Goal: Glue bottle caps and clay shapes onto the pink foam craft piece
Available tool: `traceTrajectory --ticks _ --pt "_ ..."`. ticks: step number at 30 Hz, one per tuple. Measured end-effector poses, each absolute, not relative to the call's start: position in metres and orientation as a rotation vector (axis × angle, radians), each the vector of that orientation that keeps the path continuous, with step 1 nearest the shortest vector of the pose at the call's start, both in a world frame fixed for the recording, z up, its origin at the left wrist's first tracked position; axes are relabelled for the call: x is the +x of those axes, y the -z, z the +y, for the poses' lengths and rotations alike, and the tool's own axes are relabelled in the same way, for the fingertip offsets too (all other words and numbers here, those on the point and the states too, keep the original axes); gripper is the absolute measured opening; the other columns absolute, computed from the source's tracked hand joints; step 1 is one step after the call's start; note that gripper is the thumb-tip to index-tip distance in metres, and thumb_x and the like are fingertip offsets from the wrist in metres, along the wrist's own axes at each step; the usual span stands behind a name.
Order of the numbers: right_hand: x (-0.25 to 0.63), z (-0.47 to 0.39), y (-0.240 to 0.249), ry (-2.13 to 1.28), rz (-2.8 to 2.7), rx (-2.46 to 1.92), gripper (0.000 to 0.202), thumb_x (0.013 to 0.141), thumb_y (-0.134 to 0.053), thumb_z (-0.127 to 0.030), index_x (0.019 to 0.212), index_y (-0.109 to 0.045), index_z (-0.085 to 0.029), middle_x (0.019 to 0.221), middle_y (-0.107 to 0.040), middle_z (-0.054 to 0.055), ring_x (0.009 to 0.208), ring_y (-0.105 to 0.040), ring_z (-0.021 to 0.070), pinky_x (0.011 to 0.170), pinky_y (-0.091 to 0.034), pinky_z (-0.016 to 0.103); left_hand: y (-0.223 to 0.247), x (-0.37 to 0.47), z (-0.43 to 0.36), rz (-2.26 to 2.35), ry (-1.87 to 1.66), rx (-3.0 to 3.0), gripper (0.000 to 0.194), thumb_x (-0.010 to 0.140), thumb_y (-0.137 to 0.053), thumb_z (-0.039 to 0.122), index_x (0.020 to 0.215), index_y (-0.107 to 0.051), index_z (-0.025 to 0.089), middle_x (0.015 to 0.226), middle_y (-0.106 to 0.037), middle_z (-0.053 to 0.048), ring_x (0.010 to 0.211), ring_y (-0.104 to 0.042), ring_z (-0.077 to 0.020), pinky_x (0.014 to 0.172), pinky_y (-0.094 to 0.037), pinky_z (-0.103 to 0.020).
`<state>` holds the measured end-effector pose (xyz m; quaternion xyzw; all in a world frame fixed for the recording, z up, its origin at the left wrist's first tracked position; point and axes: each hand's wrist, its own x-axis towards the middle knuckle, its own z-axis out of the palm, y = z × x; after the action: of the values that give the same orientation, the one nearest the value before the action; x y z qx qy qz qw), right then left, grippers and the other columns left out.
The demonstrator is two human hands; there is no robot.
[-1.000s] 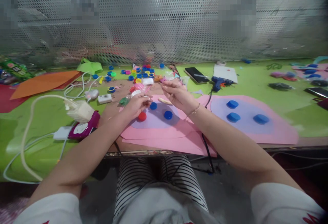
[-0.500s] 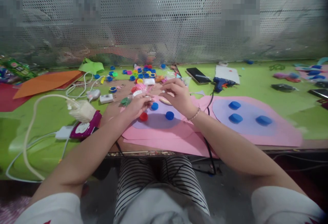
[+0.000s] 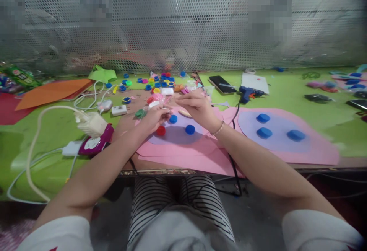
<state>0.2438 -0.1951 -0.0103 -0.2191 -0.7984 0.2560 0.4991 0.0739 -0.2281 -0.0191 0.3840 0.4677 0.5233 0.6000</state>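
Note:
My left hand (image 3: 156, 118) is closed over the left side of a purple paper oval (image 3: 177, 138), its fingers curled in a pinch. What they hold, if anything, is too small to name. Just behind it lies a white round piece (image 3: 154, 105), and a red bottle cap (image 3: 161, 130) sits below the hand. My right hand (image 3: 199, 107) hovers above the paper with thumb and fingers pinched together, pointing left; I cannot make out anything between them. Under it is a beige oblong piece (image 3: 185, 113). Blue bottle caps (image 3: 190, 129) rest on the oval, which lies on pink paper (image 3: 172, 152).
A second pink sheet (image 3: 323, 153) with a purple oval and blue caps lies right. Behind are loose coloured caps (image 3: 148, 87), a phone (image 3: 222, 84) and a blue glue gun (image 3: 250, 94) with a black cord. Left stands a purple power strip (image 3: 96, 142) with cables.
My right hand's fingers have come together and stretched slightly left and up from a looser curl. The left hand has stayed in place.

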Motion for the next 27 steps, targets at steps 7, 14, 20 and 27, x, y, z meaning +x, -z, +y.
traceTrajectory --ticks 7,14,20,27 --pt "0.245 -0.195 0.008 -0.647 -1.837 -0.679 0.007 0.074 -0.065 -0.028 0.072 -0.069 -0.023 0.071 -0.065 0.001 0.061 -0.055 0.0118 0.06 -0.046 0.026 0.02 0.074 -0.229 1.071 -1.205 0.891 0.009 0.072 -0.053 0.005 0.075 -0.06 0.01 0.061 -0.058 -0.002 0.052 -0.051 -0.0056 0.055 -0.042 -0.018" --pt "0.242 -0.19 0.011 -1.144 -1.667 -0.657 0.021 0.078 -0.059 -0.039 0.083 -0.069 -0.021 0.071 -0.066 0.001 0.063 -0.061 0.0111 0.063 -0.052 0.026 0.02 0.074 -0.229 1.073 -1.199 0.887 0.009 0.071 -0.054 0.006 0.076 -0.06 0.01 0.061 -0.058 -0.002 0.054 -0.053 -0.0066 0.055 -0.042 -0.02" --pt "0.242 -0.192 0.007 -1.111 -1.605 -0.602 0.015 0.062 -0.075 -0.026 0.068 -0.063 -0.018 0.061 -0.061 -0.003 0.056 -0.055 0.0069 0.054 -0.047 0.019 0.021 0.073 -0.227 1.082 -1.199 0.891 0.009 0.071 -0.054 0.005 0.077 -0.061 0.009 0.063 -0.059 -0.002 0.051 -0.051 -0.0053 0.054 -0.042 -0.019" --pt "0.247 -0.182 0.011 -1.33 -1.468 -0.55 0.035 0.073 -0.064 -0.048 0.061 -0.059 -0.015 0.043 -0.051 -0.005 0.035 -0.045 0.0039 0.035 -0.036 0.015 0.022 0.073 -0.228 1.085 -1.201 0.892 0.008 0.072 -0.054 0.005 0.075 -0.06 0.009 0.064 -0.059 -0.002 0.052 -0.052 -0.005 0.056 -0.043 -0.019"
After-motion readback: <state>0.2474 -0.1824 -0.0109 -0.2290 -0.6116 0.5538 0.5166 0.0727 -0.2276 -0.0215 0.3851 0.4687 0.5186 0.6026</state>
